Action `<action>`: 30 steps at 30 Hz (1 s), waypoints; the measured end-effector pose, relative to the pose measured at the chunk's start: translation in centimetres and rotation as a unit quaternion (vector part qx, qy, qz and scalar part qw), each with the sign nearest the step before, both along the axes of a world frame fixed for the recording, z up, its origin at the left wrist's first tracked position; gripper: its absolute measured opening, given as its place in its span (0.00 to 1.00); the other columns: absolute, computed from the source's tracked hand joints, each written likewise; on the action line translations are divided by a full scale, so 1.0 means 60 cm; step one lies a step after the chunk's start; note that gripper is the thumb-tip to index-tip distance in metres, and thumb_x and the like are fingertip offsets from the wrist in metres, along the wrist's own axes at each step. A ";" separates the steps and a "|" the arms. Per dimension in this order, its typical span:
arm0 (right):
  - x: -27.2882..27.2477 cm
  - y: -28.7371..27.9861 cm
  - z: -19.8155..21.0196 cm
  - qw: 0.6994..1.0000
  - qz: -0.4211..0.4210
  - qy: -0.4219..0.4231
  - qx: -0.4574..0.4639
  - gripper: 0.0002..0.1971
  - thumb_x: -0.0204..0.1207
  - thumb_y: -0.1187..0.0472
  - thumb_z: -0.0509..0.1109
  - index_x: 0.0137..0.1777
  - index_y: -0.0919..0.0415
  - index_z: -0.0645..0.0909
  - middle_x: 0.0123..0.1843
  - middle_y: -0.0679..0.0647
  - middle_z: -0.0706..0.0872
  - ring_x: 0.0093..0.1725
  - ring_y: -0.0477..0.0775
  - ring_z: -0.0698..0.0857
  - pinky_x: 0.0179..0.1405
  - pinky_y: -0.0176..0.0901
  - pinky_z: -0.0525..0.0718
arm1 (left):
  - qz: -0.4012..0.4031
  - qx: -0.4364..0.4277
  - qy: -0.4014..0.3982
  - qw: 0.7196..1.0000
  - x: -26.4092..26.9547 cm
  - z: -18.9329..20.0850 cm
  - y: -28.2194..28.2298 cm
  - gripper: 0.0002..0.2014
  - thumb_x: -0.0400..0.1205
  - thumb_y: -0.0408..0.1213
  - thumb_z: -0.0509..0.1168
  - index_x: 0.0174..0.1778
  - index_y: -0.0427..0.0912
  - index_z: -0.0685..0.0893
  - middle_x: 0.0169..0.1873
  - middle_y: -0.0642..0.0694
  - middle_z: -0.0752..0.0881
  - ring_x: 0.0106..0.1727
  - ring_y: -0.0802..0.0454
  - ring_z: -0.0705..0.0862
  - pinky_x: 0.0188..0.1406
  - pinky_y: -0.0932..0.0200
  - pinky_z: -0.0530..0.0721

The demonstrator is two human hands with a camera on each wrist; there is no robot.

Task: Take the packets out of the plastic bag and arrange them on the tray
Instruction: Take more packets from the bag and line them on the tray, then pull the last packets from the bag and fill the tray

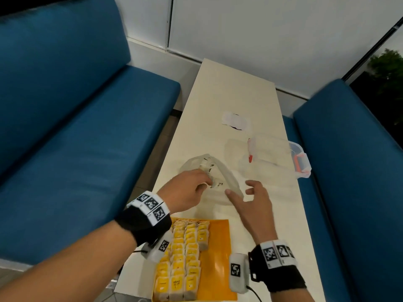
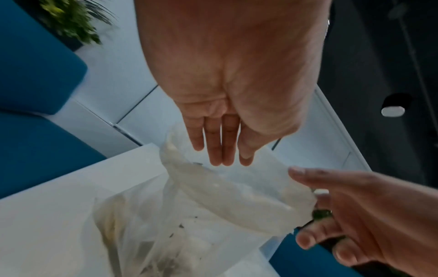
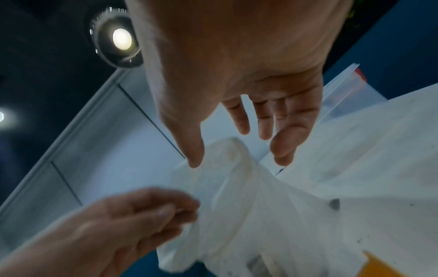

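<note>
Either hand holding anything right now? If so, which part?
Neither clearly: left hand and right hand are open at the plastic bag mouth.

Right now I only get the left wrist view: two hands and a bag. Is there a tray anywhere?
Observer: Yes. The head view shows an orange tray on the table, nearer the person than the bag.
Operator: Anything on it?
Observer: Yellow packets in three rows cover its left part. Its right part is bare.
Operator: What lies past the bag?
Observer: A white scrap with dark marks, farther along the table.
</note>
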State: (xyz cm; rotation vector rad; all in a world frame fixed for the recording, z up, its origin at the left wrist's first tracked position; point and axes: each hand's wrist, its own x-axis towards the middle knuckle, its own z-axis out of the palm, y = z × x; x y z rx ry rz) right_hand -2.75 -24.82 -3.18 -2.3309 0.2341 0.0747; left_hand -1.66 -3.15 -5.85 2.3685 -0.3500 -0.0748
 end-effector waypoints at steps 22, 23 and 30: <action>0.047 0.020 -0.036 0.991 0.097 -0.032 0.082 0.12 0.81 0.63 0.67 0.53 0.41 0.77 0.47 0.43 0.87 0.44 0.51 0.89 0.48 0.54 0.91 | -0.143 0.350 0.146 0.914 0.168 -0.026 -0.058 0.19 0.89 0.50 0.62 0.73 0.47 0.82 0.66 0.47 0.86 0.62 0.46 0.85 0.64 0.54 0.80; 0.048 0.018 -0.037 0.991 0.101 -0.030 0.080 0.13 0.81 0.63 0.67 0.54 0.41 0.77 0.47 0.43 0.87 0.46 0.51 0.89 0.49 0.53 0.90 | -0.129 0.360 0.151 0.911 0.169 -0.031 -0.054 0.21 0.88 0.53 0.61 0.73 0.47 0.82 0.64 0.48 0.86 0.60 0.46 0.85 0.65 0.54 0.82; 0.051 0.003 -0.041 0.992 0.108 -0.021 0.059 0.14 0.79 0.67 0.65 0.55 0.46 0.78 0.48 0.45 0.87 0.45 0.51 0.88 0.48 0.48 0.89 | -0.164 0.361 0.200 0.896 0.187 -0.075 -0.088 0.25 0.93 0.42 0.55 0.79 0.27 0.73 0.77 0.32 0.78 0.77 0.37 0.76 0.74 0.49 0.69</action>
